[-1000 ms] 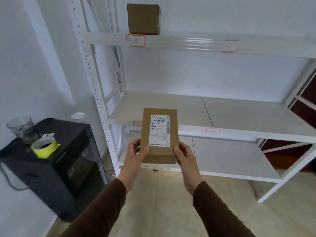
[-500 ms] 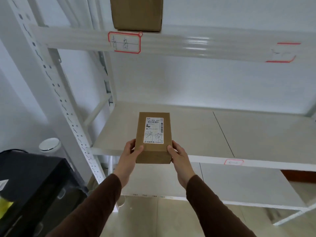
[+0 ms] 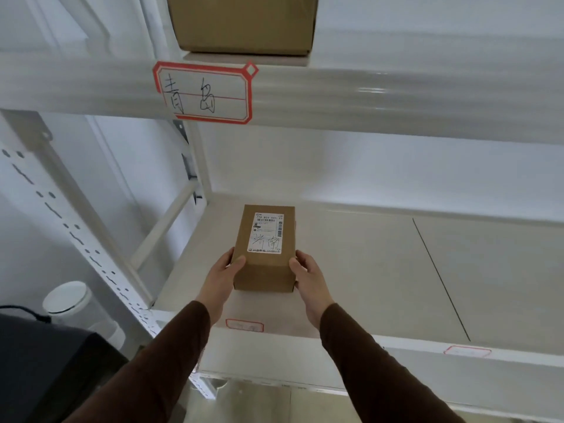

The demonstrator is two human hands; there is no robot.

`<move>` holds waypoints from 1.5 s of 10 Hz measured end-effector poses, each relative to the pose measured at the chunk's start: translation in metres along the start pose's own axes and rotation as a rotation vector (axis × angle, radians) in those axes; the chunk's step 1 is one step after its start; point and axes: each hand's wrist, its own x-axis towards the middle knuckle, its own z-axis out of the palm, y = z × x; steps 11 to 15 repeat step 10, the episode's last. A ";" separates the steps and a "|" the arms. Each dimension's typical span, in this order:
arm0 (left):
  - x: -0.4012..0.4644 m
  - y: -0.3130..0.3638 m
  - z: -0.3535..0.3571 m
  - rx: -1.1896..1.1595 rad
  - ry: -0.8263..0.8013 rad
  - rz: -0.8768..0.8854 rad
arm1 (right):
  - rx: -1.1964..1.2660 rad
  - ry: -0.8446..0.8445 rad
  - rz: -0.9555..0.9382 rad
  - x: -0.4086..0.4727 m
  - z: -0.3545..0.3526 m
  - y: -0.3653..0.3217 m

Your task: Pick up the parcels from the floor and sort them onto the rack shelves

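A small brown cardboard parcel (image 3: 265, 248) with a white shipping label on top sits low over the left part of the middle shelf (image 3: 351, 270) of the white rack. My left hand (image 3: 224, 274) grips its left near side and my right hand (image 3: 306, 277) grips its right near side. Whether the parcel's base touches the shelf board I cannot tell. A larger brown parcel (image 3: 244, 22) stands on the top shelf (image 3: 366, 96), right above a red-framed handwritten label (image 3: 203, 92).
A small red-framed label (image 3: 244, 325) is stuck on the middle shelf's front edge below my hands, another label (image 3: 467, 351) further right. The rack's perforated upright (image 3: 79, 239) slants at left. A black cabinet (image 3: 45, 361) and a white round bin (image 3: 71, 303) stand at lower left.
I have stepped closer to the rack. Both hands carried the parcel forward over the front edge and onto the left part of the middle shelf.
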 end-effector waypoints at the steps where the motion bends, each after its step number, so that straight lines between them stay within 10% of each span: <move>1: 0.015 0.001 -0.008 -0.005 -0.014 -0.018 | -0.005 0.009 0.004 0.009 0.009 -0.001; 6: 0.042 0.005 -0.028 0.148 -0.023 -0.019 | -0.070 0.119 -0.045 0.017 0.018 -0.008; 10: -0.037 0.135 -0.024 0.304 -0.214 0.510 | -0.324 0.043 -0.546 -0.089 0.006 -0.143; 15: -0.037 0.135 -0.024 0.304 -0.214 0.510 | -0.324 0.043 -0.546 -0.089 0.006 -0.143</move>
